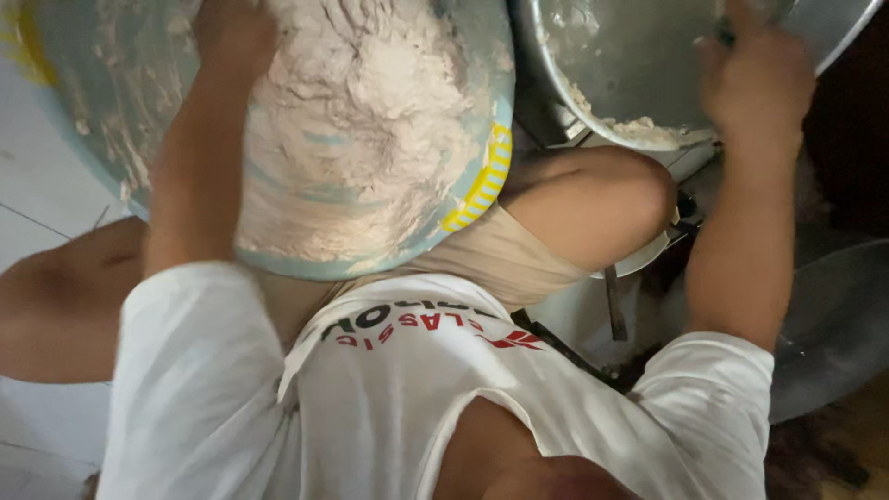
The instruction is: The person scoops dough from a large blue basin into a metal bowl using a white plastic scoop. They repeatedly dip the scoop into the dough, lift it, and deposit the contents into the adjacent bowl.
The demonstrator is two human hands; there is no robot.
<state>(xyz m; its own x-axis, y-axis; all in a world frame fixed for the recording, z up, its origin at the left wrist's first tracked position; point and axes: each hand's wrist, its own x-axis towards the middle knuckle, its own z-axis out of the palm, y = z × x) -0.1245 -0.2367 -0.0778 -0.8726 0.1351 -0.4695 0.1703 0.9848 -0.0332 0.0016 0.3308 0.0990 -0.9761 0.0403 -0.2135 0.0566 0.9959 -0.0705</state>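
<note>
Between the knees, a round pale-blue plastic basin (463, 111) holds lumpy, powdery white flour (361, 120); the left hand (231, 37) presses into it, grip unclear. The right hand (755, 79) clasps a smooth metal bowl's (630, 56) rim.

Floor-level food-prep spot, home or small kitchen; which of the two cannot be told.

Observed: work is done low, the person seated with bare knees up beside the vessels. A wide light-blue plastic basin (444, 139) with yellow rim markings holds a large mound of pale flour or dry dough (361, 102). Beside it, a big metal bowl (630, 56) with dough scraps (639, 130) stuck along its inner wall. A second grey metal pan (833, 324) lies lower right. Pale tiled floor (37, 194) at left, with visible grout lines; darker, grimy ground at right. No counter or stove in view.
</note>
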